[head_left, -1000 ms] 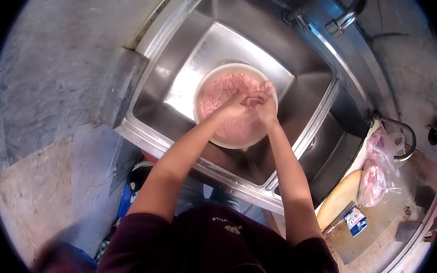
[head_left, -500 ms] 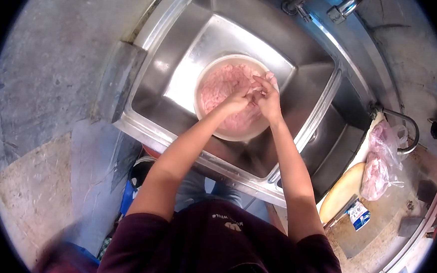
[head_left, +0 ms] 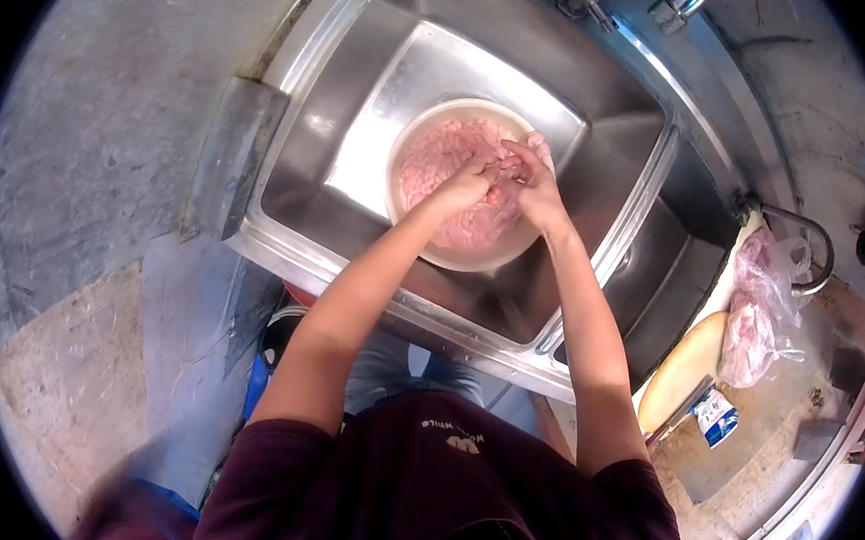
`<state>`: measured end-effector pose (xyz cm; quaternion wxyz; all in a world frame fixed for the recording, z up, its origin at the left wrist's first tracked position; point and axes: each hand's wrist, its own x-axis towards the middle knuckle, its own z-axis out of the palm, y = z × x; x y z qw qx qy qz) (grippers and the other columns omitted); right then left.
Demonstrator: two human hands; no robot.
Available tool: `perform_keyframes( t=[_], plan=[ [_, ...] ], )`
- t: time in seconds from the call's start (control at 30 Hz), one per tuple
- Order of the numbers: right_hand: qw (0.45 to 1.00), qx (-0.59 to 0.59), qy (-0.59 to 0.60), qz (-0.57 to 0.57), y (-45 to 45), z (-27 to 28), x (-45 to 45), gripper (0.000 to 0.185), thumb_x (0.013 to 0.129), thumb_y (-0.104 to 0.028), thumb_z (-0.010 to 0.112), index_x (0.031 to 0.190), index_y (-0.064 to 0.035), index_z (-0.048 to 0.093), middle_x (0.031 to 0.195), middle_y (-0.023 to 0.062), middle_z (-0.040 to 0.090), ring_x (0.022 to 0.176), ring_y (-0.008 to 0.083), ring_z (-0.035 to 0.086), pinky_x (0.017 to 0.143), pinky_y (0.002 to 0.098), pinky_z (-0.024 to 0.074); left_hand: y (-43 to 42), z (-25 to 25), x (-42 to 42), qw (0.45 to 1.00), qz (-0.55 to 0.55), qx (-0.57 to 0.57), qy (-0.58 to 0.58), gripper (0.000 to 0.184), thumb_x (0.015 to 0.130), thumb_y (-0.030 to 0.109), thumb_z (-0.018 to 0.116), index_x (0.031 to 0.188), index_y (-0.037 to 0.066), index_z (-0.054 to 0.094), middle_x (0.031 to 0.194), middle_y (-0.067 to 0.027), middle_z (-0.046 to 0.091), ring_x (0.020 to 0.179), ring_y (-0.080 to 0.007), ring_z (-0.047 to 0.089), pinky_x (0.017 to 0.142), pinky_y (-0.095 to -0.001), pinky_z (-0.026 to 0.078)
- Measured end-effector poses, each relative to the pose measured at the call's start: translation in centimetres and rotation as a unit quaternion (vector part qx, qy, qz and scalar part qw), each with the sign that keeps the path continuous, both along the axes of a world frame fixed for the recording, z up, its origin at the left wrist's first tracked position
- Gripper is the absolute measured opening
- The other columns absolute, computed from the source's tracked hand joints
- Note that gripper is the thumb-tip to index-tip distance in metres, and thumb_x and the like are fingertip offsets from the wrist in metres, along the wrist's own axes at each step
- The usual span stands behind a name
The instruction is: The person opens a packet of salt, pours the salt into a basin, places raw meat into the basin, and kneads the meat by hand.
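A round pale bowl (head_left: 398,205) stands in the steel sink, filled with pale pink raw meat (head_left: 443,160). I cannot make out what kind of meat it is. Over the right half of the bowl my left hand (head_left: 465,186) is closed, its fingertips pinching a piece of the meat. My right hand (head_left: 539,192) faces it, fingers curled around the same pink meat, thumb close to the left fingertips. Part of the meat shows between the two hands and beyond the right fingers at the bowl's rim. The fingertips are partly hidden.
The steel sink (head_left: 354,126) surrounds the bowl, with a tap (head_left: 669,13) at the upper right. A second basin (head_left: 665,266) lies to the right. Beyond it are a wooden board (head_left: 682,374), a knife (head_left: 681,413), a blue-white packet (head_left: 717,418) and bagged meat (head_left: 750,325).
My hands have shifted slightly against each other, the right one a little lower and to the right. More pink meat shows between them. The view has moved slightly.
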<state>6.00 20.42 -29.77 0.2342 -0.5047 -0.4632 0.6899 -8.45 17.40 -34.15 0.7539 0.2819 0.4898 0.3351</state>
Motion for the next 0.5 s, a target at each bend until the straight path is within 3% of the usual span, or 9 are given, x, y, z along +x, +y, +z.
perform_keyframes(
  t=[0.17,0.27,0.37,0.5],
  plan=[
    [1.000,-0.018,0.005,0.004,-0.2,1.7,0.0,0.059,0.072,0.015,0.056,0.128,-0.0041,0.048,0.095,0.0054,0.049,0.078,0.0146,0.057,0.069,0.0247,0.0510,0.3,1.0,-0.1,1.000,0.005,-0.029,0.003,0.032,0.097,0.019,0.042,0.122,0.001,0.050,0.087,-0.0057,0.056,0.072,-0.0101,0.051,0.066,-0.0242,0.049],
    [0.997,-0.080,0.016,-0.009,0.0,2.6,0.5,0.055,0.076,0.012,0.054,0.128,-0.0021,0.047,0.095,0.0041,0.048,0.067,0.0089,0.048,0.055,0.0204,0.0403,0.5,1.3,0.0,0.999,0.045,-0.020,0.000,0.029,0.095,0.017,0.043,0.119,0.001,0.053,0.084,-0.0055,0.055,0.072,-0.0107,0.051,0.065,-0.0249,0.048],
    [0.985,-0.137,0.095,-0.042,-0.2,2.8,2.0,0.049,0.078,0.010,0.053,0.125,-0.0010,0.049,0.095,0.0046,0.050,0.064,0.0071,0.045,0.051,0.0195,0.0333,1.1,1.7,-1.0,0.993,0.111,-0.040,-0.011,0.025,0.094,0.014,0.044,0.113,0.002,0.055,0.082,-0.0045,0.054,0.071,-0.0110,0.050,0.064,-0.0254,0.046],
    [0.979,-0.158,0.072,-0.104,-0.7,1.8,2.7,0.034,0.081,0.007,0.051,0.114,0.0008,0.054,0.087,0.0049,0.055,0.063,0.0087,0.049,0.052,0.0208,0.0369,1.2,1.2,-1.9,0.991,0.102,-0.061,-0.068,0.022,0.093,0.013,0.045,0.109,0.004,0.057,0.082,-0.0032,0.053,0.071,-0.0109,0.050,0.064,-0.0257,0.045]
  ],
)
